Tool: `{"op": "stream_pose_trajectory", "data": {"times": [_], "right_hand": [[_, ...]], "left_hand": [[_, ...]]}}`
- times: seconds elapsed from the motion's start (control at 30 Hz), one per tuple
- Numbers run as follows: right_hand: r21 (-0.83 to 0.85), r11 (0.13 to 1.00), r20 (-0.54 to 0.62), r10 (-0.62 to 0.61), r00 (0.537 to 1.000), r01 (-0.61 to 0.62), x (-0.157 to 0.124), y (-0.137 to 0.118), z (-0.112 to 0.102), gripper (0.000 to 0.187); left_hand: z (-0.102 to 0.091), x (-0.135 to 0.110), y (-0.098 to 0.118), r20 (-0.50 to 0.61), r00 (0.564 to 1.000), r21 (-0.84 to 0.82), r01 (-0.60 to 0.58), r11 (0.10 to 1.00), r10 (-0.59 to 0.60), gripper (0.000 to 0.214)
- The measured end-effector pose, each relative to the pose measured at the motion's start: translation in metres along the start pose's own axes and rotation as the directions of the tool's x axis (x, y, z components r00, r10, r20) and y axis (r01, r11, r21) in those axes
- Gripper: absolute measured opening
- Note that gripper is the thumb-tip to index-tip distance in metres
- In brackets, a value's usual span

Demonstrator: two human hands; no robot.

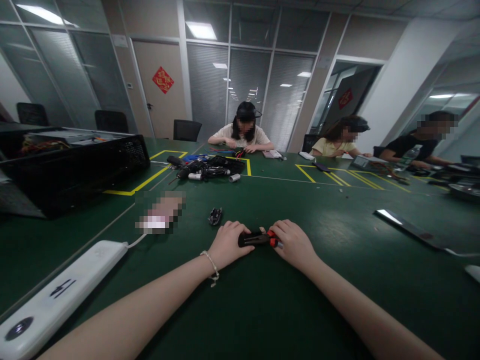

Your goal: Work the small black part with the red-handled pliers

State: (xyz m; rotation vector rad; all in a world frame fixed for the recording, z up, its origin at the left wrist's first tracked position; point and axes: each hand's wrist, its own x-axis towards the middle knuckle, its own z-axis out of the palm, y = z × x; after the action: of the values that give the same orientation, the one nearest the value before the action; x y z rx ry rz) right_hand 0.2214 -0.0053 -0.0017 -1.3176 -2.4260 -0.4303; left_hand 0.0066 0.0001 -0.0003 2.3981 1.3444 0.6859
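Note:
My left hand [229, 242], a cord bracelet at its wrist, pinches the end of a small black part [249, 237] just above the green table. My right hand [294, 244] is closed around the red handles of a pair of pliers [274, 238]. The pliers' dark jaws point left and meet the black part; whether they grip it is too small to tell. Beyond my left hand lies a crumpled-looking black piece [215, 216]. A tiny pale bit [262, 229] shows right behind the pliers.
A black computer case [75, 172] stands at the left, with a white power strip [63, 295] before it. Tools and cables form a pile [206, 167] ahead, including a drill [183, 171]. A flat dark device [410, 230] lies right. Several people sit across the table.

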Motion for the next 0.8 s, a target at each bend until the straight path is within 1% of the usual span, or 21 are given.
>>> {"op": "stream_pose_trajectory", "data": {"times": [0.1, 0.3, 0.63, 0.8], "right_hand": [[-0.003, 1.000, -0.008, -0.009, 1.000, 0.009, 0.0005, -0.0016, 0.0012, 0.022], [-0.014, 1.000, -0.006, 0.018, 1.000, -0.018, -0.0004, -0.0020, 0.0022, 0.022], [-0.046, 0.998, 0.036, 0.043, 0.998, -0.042, 0.0006, -0.0040, -0.0029, 0.016], [-0.029, 0.998, 0.042, 0.048, 0.998, -0.047, 0.0003, -0.0047, -0.0025, 0.015]], "left_hand": [[0.0014, -0.0001, -0.0006, -0.010, 1.000, 0.014, -0.008, 1.000, 0.008, 0.028], [0.0049, 0.0003, -0.0030, -0.027, 0.999, 0.022, -0.015, 1.000, 0.016, 0.029], [-0.0001, -0.0004, 0.0019, 0.016, 1.000, 0.002, 0.017, 1.000, -0.017, 0.029], [-0.0009, -0.0005, 0.0030, 0.021, 1.000, -0.005, 0.021, 1.000, -0.021, 0.029]]}}
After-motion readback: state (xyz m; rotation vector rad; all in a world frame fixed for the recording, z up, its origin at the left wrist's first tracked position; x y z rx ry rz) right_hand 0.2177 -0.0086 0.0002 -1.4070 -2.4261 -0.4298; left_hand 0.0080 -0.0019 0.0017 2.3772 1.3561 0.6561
